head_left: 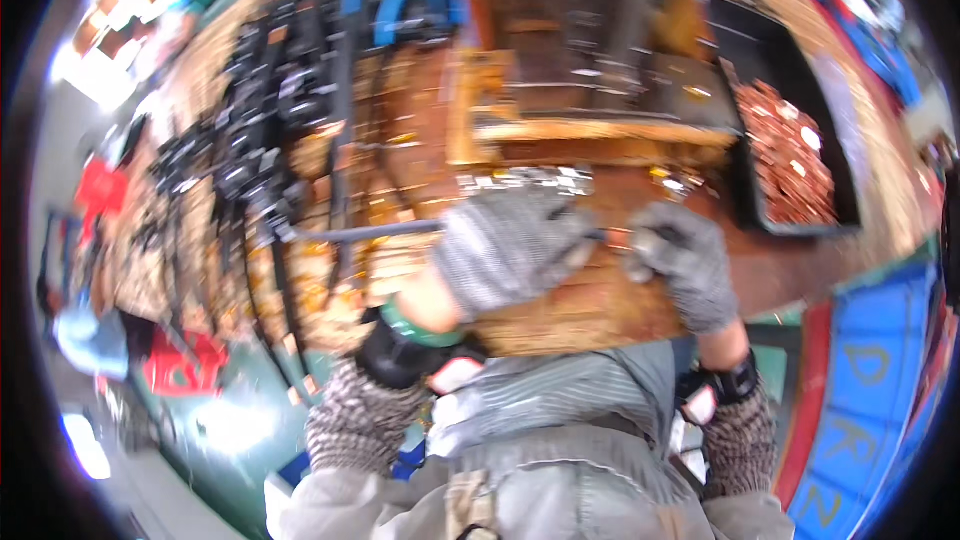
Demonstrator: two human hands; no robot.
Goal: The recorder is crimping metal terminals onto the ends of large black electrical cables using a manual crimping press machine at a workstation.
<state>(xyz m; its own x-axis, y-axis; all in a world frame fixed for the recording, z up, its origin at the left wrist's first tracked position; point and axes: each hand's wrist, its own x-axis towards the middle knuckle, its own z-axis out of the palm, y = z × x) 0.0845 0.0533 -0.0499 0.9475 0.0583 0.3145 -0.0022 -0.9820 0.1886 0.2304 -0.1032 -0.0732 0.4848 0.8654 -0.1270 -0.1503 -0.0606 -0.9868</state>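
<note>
My left hand, in a grey knitted glove, is wrapped round a dark cable. The cable sticks out to the left of that hand, toward a bundle of black cables. My right hand, gloved in grey too, has its fingers curled in a pinch facing the left hand. In the narrow gap between the hands, a small copper-coloured piece shows at the right fingertips. Motion blur hides whether this piece is joined to the cable. Both hands are low over the front of the wooden bench.
Many black cables cover the bench's left side, some hanging over its front edge. A machine with a yellowish frame stands ahead, with small shiny parts before it. At right are a black bin of copper pieces and a blue container.
</note>
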